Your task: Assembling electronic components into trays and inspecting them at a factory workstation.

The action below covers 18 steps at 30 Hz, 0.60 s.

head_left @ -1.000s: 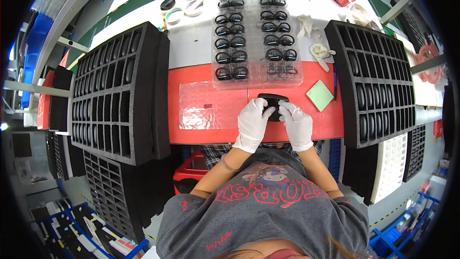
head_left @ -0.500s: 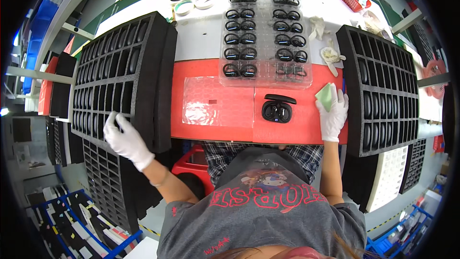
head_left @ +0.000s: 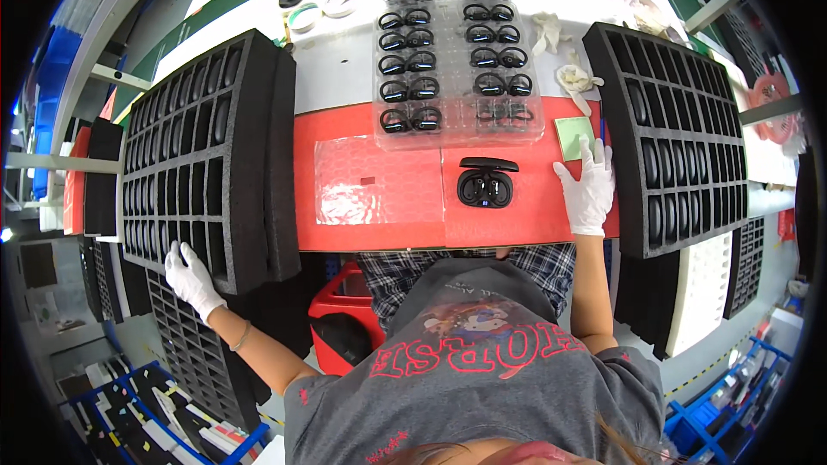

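A: Largest first. What carries the work?
B: The surface (head_left: 345, 83), white at the far side, with a red mat (head_left: 530, 228) along the near edge. Flanking it, tilted: left foam tray (head_left: 251, 245) and right foam tray (head_left: 634, 228), both slotted, both partly filled with dark rounded cases.
A: Between them?
B: A clear tray (head_left: 459, 139) of black ear-hook earphones in pairs, overlapping the mat. Below it, to the left, a clear bubble sheet (head_left: 379, 198).
A: Hands?
B: Left hand (head_left: 191, 278) at the bottom row of the left foam tray, fingers slightly bent; cannot tell whether it grips a case. Right hand (head_left: 590, 189) spread, palm down, grasping nothing visible.
A: The item itself?
B: Charging case (head_left: 484, 189), lid raised, earphones inside, alone on the mat, touched by neither hand.
A: Smallest?
B: Green pad (head_left: 572, 135), right fingertips at its near edge.
A: Step?
B: Judged: reaching for a tray slot, the loaded case set aside. Next move calls for a fingertip pinch in a narrow slot, then a straight draw outward.
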Each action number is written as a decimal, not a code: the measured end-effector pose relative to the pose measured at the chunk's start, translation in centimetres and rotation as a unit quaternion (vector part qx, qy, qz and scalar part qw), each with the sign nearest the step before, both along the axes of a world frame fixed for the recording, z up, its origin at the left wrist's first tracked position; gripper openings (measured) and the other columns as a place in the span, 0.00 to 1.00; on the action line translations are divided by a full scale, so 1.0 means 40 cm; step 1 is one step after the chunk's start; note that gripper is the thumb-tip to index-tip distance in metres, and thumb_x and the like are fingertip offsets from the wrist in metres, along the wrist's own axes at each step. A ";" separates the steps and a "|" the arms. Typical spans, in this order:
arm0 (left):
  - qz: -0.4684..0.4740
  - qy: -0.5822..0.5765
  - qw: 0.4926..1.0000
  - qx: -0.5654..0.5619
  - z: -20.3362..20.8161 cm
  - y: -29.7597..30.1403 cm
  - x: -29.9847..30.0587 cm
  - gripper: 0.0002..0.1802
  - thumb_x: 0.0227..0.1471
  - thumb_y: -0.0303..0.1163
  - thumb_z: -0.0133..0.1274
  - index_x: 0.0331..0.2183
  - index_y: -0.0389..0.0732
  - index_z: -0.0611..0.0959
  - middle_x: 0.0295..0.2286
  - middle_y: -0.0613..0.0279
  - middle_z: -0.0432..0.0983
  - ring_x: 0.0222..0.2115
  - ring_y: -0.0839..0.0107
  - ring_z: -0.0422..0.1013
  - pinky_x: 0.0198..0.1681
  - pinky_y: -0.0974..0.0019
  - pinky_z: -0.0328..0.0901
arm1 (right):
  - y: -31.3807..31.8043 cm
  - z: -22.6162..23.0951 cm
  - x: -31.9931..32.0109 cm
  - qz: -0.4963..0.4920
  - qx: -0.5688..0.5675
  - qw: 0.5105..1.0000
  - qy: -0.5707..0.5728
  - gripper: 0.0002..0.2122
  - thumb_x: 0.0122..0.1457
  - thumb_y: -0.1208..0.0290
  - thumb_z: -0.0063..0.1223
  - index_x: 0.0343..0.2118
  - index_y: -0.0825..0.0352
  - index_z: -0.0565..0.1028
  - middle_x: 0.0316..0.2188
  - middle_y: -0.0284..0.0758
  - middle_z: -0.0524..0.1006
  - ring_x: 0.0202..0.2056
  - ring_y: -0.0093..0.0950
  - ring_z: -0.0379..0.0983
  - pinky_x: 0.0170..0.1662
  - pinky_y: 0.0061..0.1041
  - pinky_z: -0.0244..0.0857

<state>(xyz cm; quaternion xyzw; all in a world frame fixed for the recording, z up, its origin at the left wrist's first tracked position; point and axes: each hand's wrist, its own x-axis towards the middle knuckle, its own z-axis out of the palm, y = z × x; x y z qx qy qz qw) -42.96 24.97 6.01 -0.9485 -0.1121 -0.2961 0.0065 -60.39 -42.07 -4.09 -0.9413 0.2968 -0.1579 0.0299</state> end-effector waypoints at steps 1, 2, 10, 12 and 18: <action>0.043 0.069 0.996 0.030 0.009 0.019 0.002 0.23 0.63 0.47 0.49 0.44 0.38 0.86 0.47 0.43 0.78 0.49 0.48 0.73 0.54 0.53 0.67 | -0.015 -0.015 -0.011 0.006 0.025 0.997 -0.068 0.30 0.55 0.58 0.66 0.61 0.61 0.71 0.61 0.43 0.69 0.61 0.42 0.66 0.60 0.38 0.64; 0.055 0.081 0.995 0.037 0.001 0.055 0.012 0.23 0.63 0.47 0.49 0.46 0.40 0.86 0.47 0.44 0.78 0.48 0.49 0.73 0.53 0.53 0.67 | -0.028 -0.012 -0.012 0.002 0.024 0.997 -0.068 0.30 0.55 0.58 0.66 0.61 0.61 0.71 0.61 0.43 0.69 0.61 0.42 0.66 0.60 0.38 0.64; 0.043 0.034 0.997 -0.054 0.025 0.047 0.120 0.18 0.61 0.41 0.56 0.44 0.38 0.86 0.38 0.45 0.79 0.42 0.51 0.77 0.47 0.57 0.70 | -0.126 0.020 0.034 -0.155 0.035 0.987 0.033 0.11 0.59 0.63 0.59 0.41 0.62 0.78 0.40 0.42 0.82 0.37 0.43 0.81 0.39 0.40 0.75; -0.001 -0.003 0.999 0.053 0.000 0.114 0.135 0.17 0.61 0.41 0.56 0.43 0.38 0.86 0.39 0.44 0.79 0.42 0.51 0.76 0.48 0.55 0.69 | -0.100 0.061 0.032 -0.109 0.085 0.987 0.080 0.10 0.55 0.63 0.62 0.37 0.62 0.80 0.32 0.42 0.82 0.35 0.43 0.81 0.39 0.40 0.74; 0.044 0.079 0.995 -0.045 0.020 0.265 0.221 0.23 0.60 0.49 0.53 0.42 0.38 0.87 0.41 0.44 0.79 0.41 0.46 0.76 0.46 0.53 0.70 | -0.091 0.071 0.052 -0.126 0.130 0.983 -0.027 0.11 0.53 0.63 0.63 0.36 0.61 0.81 0.32 0.40 0.82 0.35 0.42 0.80 0.39 0.39 0.73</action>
